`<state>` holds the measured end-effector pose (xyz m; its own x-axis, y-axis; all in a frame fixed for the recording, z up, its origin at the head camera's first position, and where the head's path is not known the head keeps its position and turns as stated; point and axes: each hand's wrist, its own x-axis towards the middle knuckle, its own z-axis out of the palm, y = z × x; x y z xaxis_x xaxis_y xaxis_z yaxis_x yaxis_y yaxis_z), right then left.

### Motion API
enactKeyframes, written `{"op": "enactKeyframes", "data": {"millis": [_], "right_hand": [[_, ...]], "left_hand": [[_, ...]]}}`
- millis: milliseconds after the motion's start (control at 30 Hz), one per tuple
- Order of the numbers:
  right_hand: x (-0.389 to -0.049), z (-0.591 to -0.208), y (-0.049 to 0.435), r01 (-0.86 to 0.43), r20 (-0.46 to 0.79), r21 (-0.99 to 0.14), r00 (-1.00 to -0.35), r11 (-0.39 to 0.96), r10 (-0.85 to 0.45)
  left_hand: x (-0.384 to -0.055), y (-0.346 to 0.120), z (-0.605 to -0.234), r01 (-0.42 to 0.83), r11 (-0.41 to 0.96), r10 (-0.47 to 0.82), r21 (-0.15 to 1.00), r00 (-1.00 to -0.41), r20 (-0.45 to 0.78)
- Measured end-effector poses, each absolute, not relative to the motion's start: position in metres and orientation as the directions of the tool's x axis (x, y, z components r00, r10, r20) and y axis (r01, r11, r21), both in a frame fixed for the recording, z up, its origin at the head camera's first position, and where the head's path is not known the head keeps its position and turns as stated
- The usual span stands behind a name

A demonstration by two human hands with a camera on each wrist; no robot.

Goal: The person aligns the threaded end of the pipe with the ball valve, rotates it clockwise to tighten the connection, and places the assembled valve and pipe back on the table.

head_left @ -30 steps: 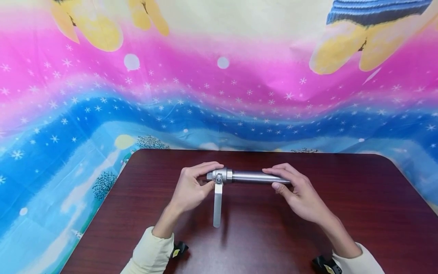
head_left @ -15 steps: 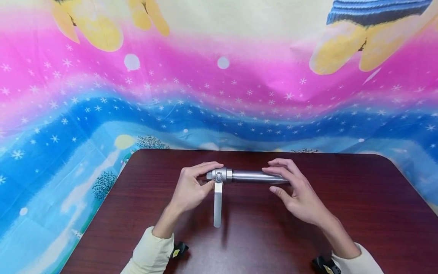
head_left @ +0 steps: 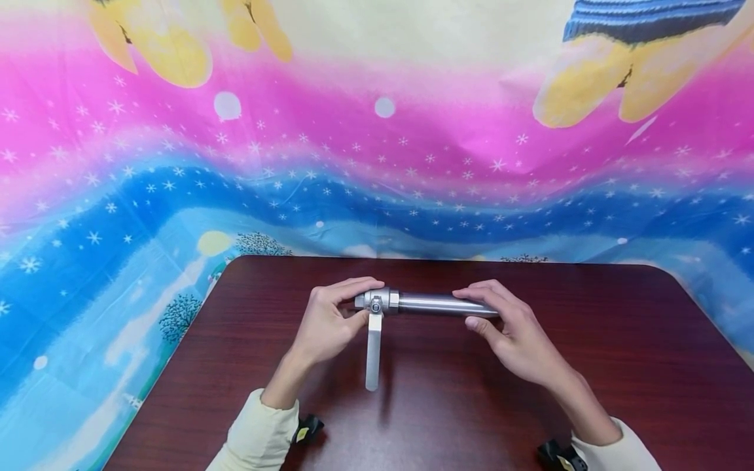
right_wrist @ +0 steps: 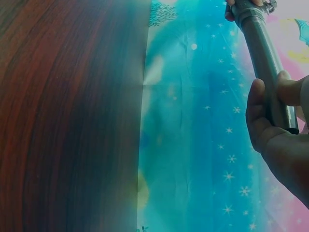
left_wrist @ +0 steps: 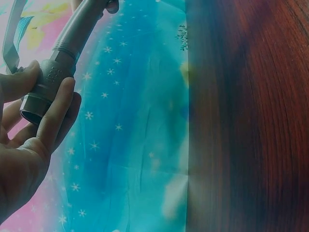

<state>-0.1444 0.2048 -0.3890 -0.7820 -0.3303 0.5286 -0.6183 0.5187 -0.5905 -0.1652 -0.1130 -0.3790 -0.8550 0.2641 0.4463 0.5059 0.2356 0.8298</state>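
Left hand (head_left: pixel 326 327) is pinching the ball valve (head_left: pixel 381 298), right hand (head_left: pixel 518 337) is loosely gripping the pipe (head_left: pixel 427 303) (threading, seemingly), any twist likely needing steadiness.

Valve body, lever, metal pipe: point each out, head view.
Valve body (head_left: pixel 383 299): head view, on its front side.
Lever (head_left: pixel 374 353): head view, middle of its arm.
Metal pipe (head_left: pixel 432 303): head view, middle of its visible length.

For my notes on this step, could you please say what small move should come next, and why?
Probably a small turn of the metal pipe: the right hand grips it, the left hand holds the ball valve, and threads show where they meet.
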Motion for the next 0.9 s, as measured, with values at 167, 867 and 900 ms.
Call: {"op": "enactKeyframes", "data": {"millis": [167,867,900], "right_hand": [[-0.1453,-0.389,0.2066,-0.606,0.494,-0.646,-0.795,0.464,-0.351],[-0.146,-0.3894,0.205,-0.638,0.565,-0.564,-0.761,0.524,-0.318],[-0.1462,-0.3893,0.2052,-0.638,0.563,-0.565,-0.762,0.524,-0.321]], "left_hand": [[-0.1662,-0.1125,-0.3796,0.505,0.232,0.271,0.831,-0.854,0.443],[-0.1659,-0.1113,-0.3809,0.497,0.246,0.265,0.832,-0.86,0.435],[-0.166,-0.1114,-0.3809,0.499,0.244,0.265,0.831,-0.859,0.438]]}}
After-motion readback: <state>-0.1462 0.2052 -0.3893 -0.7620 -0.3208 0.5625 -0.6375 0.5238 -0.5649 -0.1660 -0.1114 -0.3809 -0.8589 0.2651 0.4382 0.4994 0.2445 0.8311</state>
